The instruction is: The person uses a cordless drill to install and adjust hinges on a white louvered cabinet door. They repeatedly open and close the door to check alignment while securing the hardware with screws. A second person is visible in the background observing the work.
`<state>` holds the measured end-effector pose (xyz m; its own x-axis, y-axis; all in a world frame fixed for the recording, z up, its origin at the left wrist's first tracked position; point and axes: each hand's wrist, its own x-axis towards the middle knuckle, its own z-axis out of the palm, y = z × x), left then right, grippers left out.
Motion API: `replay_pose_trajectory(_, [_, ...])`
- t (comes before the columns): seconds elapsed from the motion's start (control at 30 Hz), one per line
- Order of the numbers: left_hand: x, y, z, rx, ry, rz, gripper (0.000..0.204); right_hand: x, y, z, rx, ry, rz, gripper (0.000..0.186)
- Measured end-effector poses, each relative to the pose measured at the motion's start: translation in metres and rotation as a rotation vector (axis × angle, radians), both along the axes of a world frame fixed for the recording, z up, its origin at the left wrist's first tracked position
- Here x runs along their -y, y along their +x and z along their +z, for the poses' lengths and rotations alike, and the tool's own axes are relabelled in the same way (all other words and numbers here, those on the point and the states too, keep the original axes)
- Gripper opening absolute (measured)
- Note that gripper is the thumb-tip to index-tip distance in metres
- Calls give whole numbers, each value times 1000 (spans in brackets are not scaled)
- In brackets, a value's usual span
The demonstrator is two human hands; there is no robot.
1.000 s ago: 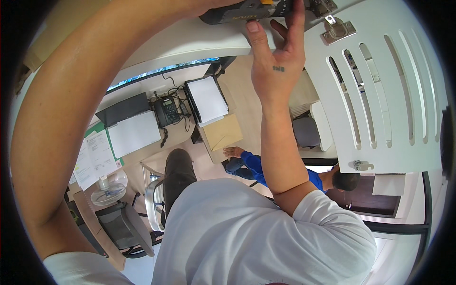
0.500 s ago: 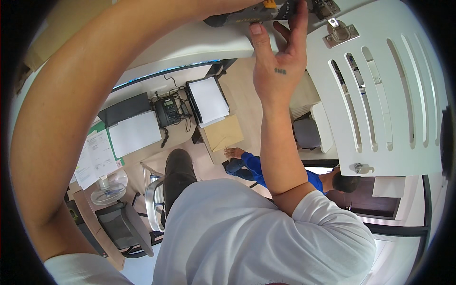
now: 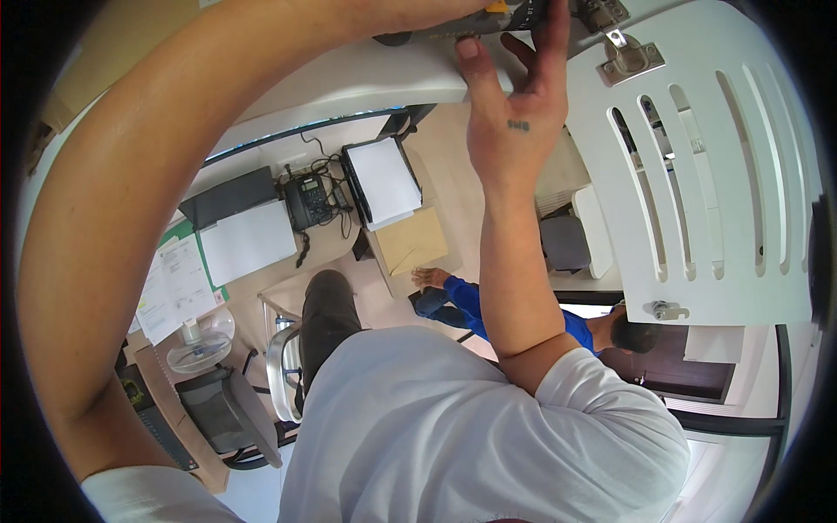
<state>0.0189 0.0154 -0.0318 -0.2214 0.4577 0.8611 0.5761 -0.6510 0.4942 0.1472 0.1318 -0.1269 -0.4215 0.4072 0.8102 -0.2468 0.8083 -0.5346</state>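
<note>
My left arm (image 3: pixel 105 200) curves up from the lower left to the top edge, where the hand itself is cut off. Against its wrist end lies a black power drill (image 3: pixel 449 30) with an orange switch and a ringed collar, its upper part out of the picture. My right hand (image 3: pixel 519 126) is raised beneath the drill. Its thumb stands apart, with the tip close under the drill body, while a stretched finger runs up past the collar; the fingertips there are cut off. Just right of them, a metal cabinet hinge (image 3: pixel 629 59) is fixed to a white slotted door (image 3: pixel 737 174).
A white panel edge (image 3: pixel 366 83) runs below the drill. Down below are a desk phone (image 3: pixel 305 205) with tangled cords, a paper tray (image 3: pixel 382 183), a small fan (image 3: pixel 200 349) and an office chair (image 3: pixel 228 410). A co-worker in blue (image 3: pixel 471 305) sits beneath my right arm.
The drill has shifted up slightly, so less of it shows. My right hand and the slotted door sit a few pixels further right. Otherwise the pose is nearly the same.
</note>
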Motion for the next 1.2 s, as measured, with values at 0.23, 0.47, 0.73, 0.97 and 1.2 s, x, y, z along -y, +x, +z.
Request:
replay_pose_trajectory(0.23, [4, 1, -9, -89, 114, 44, 18, 10, 1, 11, 20, 8, -15, 82])
replay_pose_trajectory(0.47, [6, 0, -8, -123, 120, 64, 23, 11, -3, 8, 5, -14, -75, 88])
replay_pose_trajectory(0.73, [8, 5, 1, 85, -81, 65, 25, 10, -5, 0, -40, -61, -38, 81])
replay_pose_trajectory(0.97, [7, 20, -3, -102, 115, 246, 23, 10, -8, 3, -48, 43, -47, 58])
replay_pose_trajectory(1.2, [12, 11, 4, -67, 40, 57, 22, 4, -7, -2, -58, 127, -69, 48])
